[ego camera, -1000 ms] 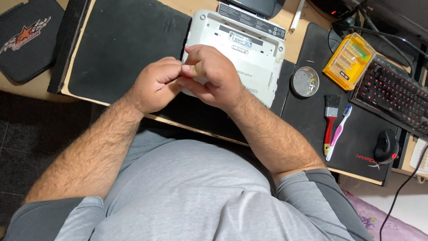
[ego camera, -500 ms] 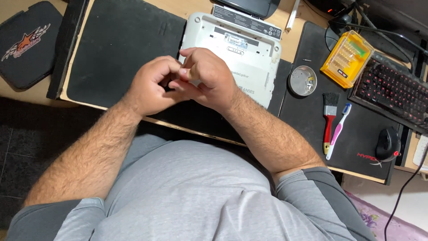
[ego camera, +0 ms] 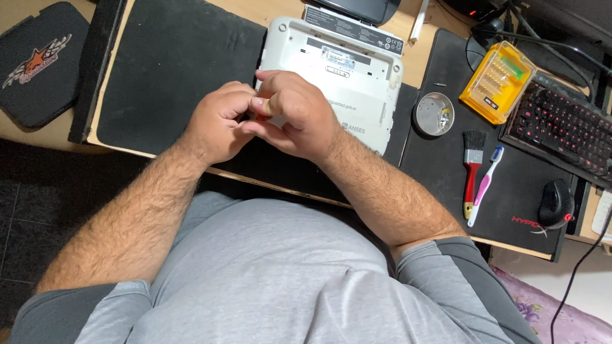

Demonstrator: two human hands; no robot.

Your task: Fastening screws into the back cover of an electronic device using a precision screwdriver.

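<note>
— Laptop (ego camera: 344, 83), white and upside down, lies at twelve o'clock from the hands, on a black mat (ego camera: 172, 70) on the worktop (ego camera: 421, 60).

— And the hands?

— The left hand (ego camera: 217, 124) and right hand (ego camera: 299, 118) are curled together, fingertips pinching something small; I cannot tell what. They cover the laptop's near left corner.

— What lies around?

— At three o'clock, a round metal dish (ego camera: 433, 114), then a red-handled brush (ego camera: 472, 169) and a toothbrush (ego camera: 484, 185). At two o'clock, a yellow bit case (ego camera: 497, 83) beside a keyboard (ego camera: 561, 130); a mouse (ego camera: 554, 204) further right.

— Any change?

— Hands stay clasped in much the same spot as half a second ago; the laptop has not shifted.
</note>
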